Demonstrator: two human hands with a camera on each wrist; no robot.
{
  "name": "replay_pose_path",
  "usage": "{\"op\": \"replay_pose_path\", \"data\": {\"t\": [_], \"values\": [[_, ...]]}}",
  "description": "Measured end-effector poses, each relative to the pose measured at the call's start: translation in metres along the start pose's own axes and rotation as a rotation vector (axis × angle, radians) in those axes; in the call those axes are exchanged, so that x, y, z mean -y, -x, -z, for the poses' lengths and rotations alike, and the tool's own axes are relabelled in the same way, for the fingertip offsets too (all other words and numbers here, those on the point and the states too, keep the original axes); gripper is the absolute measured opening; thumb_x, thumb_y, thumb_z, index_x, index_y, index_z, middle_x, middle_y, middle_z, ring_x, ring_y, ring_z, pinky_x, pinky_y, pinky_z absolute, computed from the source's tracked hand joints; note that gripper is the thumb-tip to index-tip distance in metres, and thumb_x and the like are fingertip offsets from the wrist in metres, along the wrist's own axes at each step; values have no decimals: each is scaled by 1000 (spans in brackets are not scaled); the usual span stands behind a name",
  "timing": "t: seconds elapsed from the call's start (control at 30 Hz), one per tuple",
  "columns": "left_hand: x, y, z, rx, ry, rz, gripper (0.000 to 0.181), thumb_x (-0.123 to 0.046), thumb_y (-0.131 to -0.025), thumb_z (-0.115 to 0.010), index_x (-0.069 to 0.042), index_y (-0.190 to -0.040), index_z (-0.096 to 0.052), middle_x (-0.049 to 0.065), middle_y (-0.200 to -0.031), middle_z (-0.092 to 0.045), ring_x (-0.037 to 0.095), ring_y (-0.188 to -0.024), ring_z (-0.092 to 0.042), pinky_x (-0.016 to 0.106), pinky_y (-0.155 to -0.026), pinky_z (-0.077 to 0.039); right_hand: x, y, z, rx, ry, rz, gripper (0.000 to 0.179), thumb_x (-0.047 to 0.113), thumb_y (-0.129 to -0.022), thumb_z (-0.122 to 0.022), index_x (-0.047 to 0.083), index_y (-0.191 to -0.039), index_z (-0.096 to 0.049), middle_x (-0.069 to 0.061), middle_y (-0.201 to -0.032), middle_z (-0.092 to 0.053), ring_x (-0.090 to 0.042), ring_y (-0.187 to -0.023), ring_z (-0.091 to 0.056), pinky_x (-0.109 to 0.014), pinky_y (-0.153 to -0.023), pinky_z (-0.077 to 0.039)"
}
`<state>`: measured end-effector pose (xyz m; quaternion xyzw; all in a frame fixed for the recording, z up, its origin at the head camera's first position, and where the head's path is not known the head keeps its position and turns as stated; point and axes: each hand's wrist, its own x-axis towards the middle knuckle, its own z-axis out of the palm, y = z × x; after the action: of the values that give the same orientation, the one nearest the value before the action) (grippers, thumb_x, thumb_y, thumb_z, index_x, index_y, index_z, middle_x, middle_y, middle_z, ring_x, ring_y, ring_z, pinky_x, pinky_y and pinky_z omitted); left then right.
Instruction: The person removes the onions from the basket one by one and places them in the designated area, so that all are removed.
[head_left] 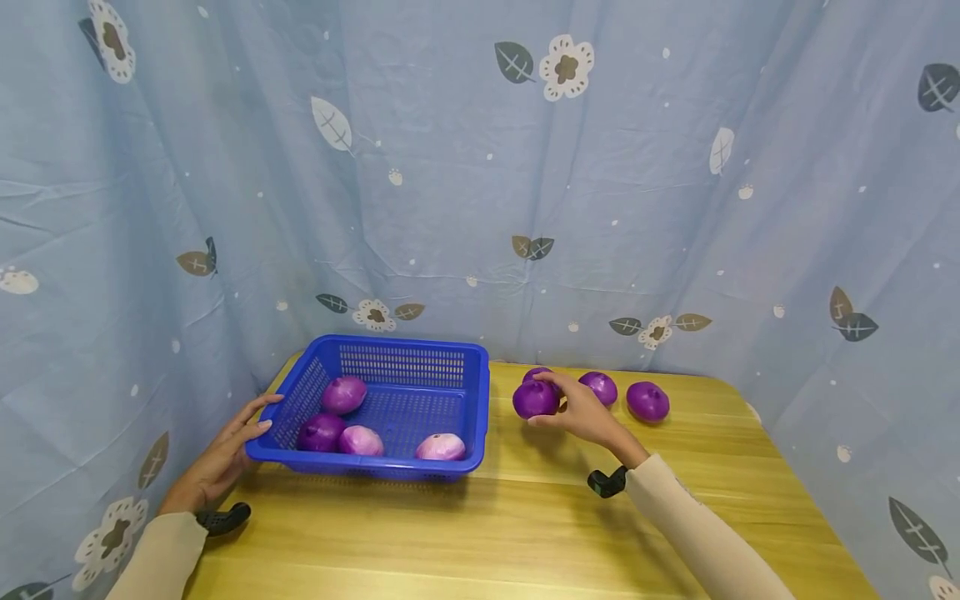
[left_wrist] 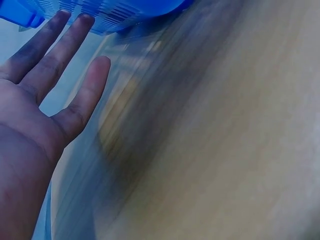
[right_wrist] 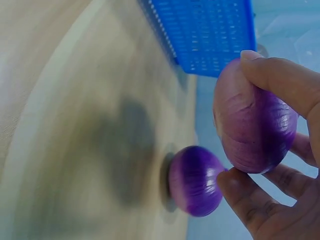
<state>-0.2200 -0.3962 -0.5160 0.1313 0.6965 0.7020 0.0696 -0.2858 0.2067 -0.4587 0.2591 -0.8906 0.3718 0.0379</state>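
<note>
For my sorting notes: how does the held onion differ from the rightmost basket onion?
The held onion is dark purple; the rightmost basket onion is pale pink. The right hand grips the held onion above the table; the rightmost basket onion lies in the basket. Both look rounded.

The left sleeve (head_left: pixel 161 557) and right sleeve (head_left: pixel 697 529) are pale beige, each ending at the wrist. Worn there are a left black device (head_left: pixel 225 519) and a right black device (head_left: pixel 606 482), both curved with rounded ends
</note>
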Motion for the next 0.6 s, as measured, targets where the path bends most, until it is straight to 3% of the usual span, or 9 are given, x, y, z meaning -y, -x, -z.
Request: {"op": "replay_pose_path", "data": {"t": [0.27, 0.6], "values": [[1, 0, 0, -9, 7, 11, 47, -19, -111, -41, -27, -158, -34, -7, -140, -40, 15, -114, -63, 36, -91, -56, -15, 15, -7, -12, -21, -73, 82, 35, -78, -92, 9, -146, -54, -12, -128, -64, -30, -103, -62, -38, -82, -57], [4, -1, 1, -4, -1, -12, 48, -19, -112, -40, -24, -159, -33, -6, -142, -38, 14, -115, -63, 34, -91, -56, -27, 26, -10, -28, 0, -84, 81, 41, -77, -91, 10, -144, -56, -11, -128, -63, -25, -104, -62, -38, -83, -57]]}}
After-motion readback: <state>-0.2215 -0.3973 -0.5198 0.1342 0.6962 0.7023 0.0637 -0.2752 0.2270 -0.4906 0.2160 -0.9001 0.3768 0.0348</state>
